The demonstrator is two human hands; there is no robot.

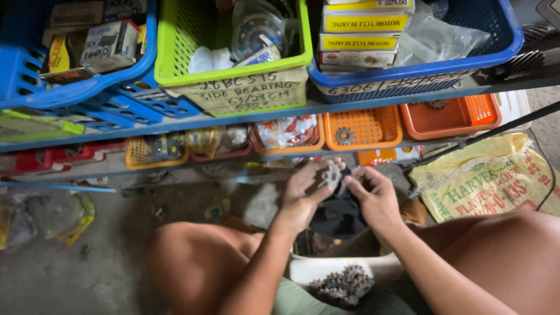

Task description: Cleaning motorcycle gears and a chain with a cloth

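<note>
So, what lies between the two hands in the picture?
In the head view, a small grey sprocket and a dark cloth lie between the left hand and the right hand; the fingers of both touch them.

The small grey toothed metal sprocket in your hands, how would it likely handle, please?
The small grey toothed metal sprocket, pinched between left hand and right hand, looks rigid and probably heavy for its size. Its teeth likely give grip; on edge it might roll.

We are holding small grey sprocket between left hand and right hand, over dark cloth. More sprockets lying in white tub below. Orange baskets sitting on shelf ahead.
</note>
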